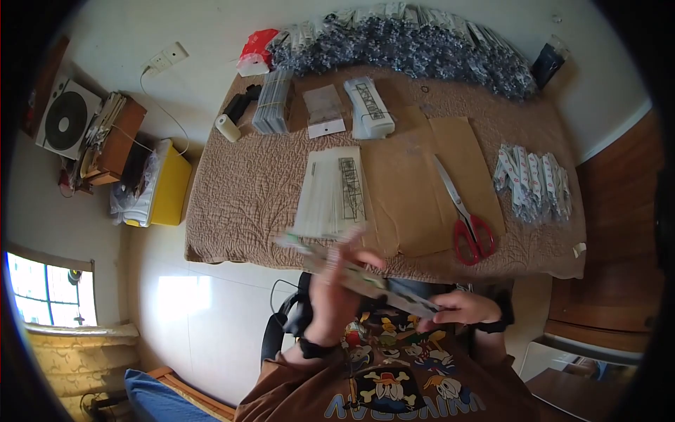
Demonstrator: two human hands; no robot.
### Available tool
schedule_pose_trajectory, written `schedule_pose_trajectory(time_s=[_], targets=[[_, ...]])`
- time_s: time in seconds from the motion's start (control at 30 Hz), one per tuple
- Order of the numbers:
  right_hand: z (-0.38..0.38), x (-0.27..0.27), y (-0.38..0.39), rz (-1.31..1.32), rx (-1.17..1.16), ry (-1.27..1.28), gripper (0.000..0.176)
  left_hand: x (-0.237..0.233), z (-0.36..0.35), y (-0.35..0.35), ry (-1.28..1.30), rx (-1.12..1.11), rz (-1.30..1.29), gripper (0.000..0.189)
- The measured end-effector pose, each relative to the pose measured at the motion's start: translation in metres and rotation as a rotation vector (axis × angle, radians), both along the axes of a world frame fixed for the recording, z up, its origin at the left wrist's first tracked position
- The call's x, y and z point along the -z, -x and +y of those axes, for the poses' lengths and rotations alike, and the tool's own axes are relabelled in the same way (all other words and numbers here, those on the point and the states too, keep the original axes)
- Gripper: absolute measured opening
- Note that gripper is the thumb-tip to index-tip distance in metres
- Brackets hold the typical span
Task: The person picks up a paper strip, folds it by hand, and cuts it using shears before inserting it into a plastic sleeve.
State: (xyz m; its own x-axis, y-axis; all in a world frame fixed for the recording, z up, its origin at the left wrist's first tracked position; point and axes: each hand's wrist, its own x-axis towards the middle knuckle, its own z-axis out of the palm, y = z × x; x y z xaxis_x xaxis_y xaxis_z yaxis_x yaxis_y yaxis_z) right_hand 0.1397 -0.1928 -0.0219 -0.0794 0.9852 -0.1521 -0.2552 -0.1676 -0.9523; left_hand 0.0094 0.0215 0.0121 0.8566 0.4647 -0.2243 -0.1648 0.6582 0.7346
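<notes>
Table is bearing cardboard, scissors lying thereon; near cardboard, left hand and right hand are gripping blurred packet, probably for steadiness.

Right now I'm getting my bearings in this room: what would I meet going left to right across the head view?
Yellow bin → cream roll → banded stack → left hand → right hand → packets at the bed-like cover's right.

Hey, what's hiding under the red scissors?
Cardboard is under most of the scissors; their handle end reaches over the brown cloth. Whatever lies directly beneath is covered.
</notes>
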Motion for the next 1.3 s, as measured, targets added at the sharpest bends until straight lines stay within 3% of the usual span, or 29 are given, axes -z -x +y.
schedule_pose_trajectory(time_s=[0.07, 0.1, 0.2, 0.23, 0.3, 0.37, 0.4, 0.5, 0.53, 0.6, 0.67, 0.7, 0.77, 0.8, 0.9, 0.97, 1.03, 1.07, 1.13, 1.2, 1.3], targets=[[-0.029, 0.003, -0.014, -0.246, -0.118, 0.232, 0.022, -0.003, 0.026, 0.003, 0.097, -0.217, -0.135, 0.061], [-0.034, 0.0, -0.019, -0.247, -0.12, 0.233, 0.022, 0.004, 0.033, 0.005, 0.097, -0.219, -0.135, 0.061], [-0.04, -0.024, -0.026, 0.164, -0.179, -0.144, 0.024, 0.037, 0.047, 0.002, 0.305, 0.083, -0.693, 0.065], [-0.031, -0.031, -0.021, 0.165, -0.17, -0.145, 0.024, 0.038, 0.033, -0.001, 0.308, 0.091, -0.691, 0.065], [0.006, -0.043, -0.002, 0.411, 0.043, -0.248, 0.026, 0.03, -0.02, -0.012, 0.117, -0.07, -0.339, 0.068], [0.042, -0.059, 0.009, 0.306, 0.129, 0.241, 0.027, 0.01, -0.051, -0.019, -0.089, -0.038, -0.119, 0.071], [0.044, -0.052, 0.011, 0.302, 0.126, 0.237, 0.027, 0.011, -0.05, -0.018, -0.093, -0.04, -0.124, 0.071], [0.046, -0.009, 0.021, 0.362, 0.164, 0.219, 0.025, 0.014, -0.04, -0.013, -0.266, 0.296, 0.103, 0.068], [0.04, -0.008, 0.019, 0.366, 0.161, 0.225, 0.025, 0.014, -0.033, -0.011, -0.26, 0.293, 0.107, 0.068], [0.014, -0.004, 0.005, -0.072, 0.012, -0.043, 0.024, 0.01, -0.006, -0.009, -0.055, 0.096, -0.025, 0.055], [-0.014, -0.002, -0.01, -0.223, -0.135, 0.044, 0.023, -0.004, 0.016, -0.007, 0.062, -0.148, -0.114, 0.051], [-0.029, -0.003, -0.016, -0.224, -0.137, 0.046, 0.023, -0.001, 0.03, 0.0, 0.064, -0.15, -0.114, 0.051], [-0.049, -0.01, -0.023, -0.052, -0.15, 0.337, 0.021, 0.009, 0.053, 0.011, 0.249, -0.137, -0.435, 0.058], [-0.047, -0.011, -0.023, -0.049, -0.149, 0.337, 0.021, 0.012, 0.05, 0.01, 0.25, -0.136, -0.432, 0.058], [-0.025, -0.019, -0.017, 0.382, -0.09, -0.558, 0.018, 0.02, 0.022, -0.002, 0.272, -0.183, -0.224, 0.065], [-0.005, -0.026, 0.002, 0.788, 0.024, -0.168, 0.018, 0.015, -0.019, -0.012, 0.31, -0.194, -0.175, 0.07], [0.039, -0.045, 0.008, 0.295, 0.156, 0.143, 0.024, 0.009, -0.045, -0.018, 0.168, -0.134, -0.157, 0.068], [0.042, -0.038, 0.01, 0.292, 0.15, 0.137, 0.024, 0.009, -0.045, -0.013, 0.161, -0.139, -0.162, 0.068], [0.049, -0.007, 0.017, 0.243, 0.131, 0.145, 0.03, 0.012, -0.042, -0.007, -0.356, 0.244, 0.081, 0.061], [0.049, -0.001, 0.019, 0.225, 0.11, 0.155, 0.032, 0.026, -0.033, -0.005, -0.376, 0.231, 0.044, 0.058], [0.022, 0.005, 0.002, 0.107, -0.201, 0.02, 0.041, 0.032, -0.009, 0.001, -0.434, 0.232, -0.023, 0.053]])
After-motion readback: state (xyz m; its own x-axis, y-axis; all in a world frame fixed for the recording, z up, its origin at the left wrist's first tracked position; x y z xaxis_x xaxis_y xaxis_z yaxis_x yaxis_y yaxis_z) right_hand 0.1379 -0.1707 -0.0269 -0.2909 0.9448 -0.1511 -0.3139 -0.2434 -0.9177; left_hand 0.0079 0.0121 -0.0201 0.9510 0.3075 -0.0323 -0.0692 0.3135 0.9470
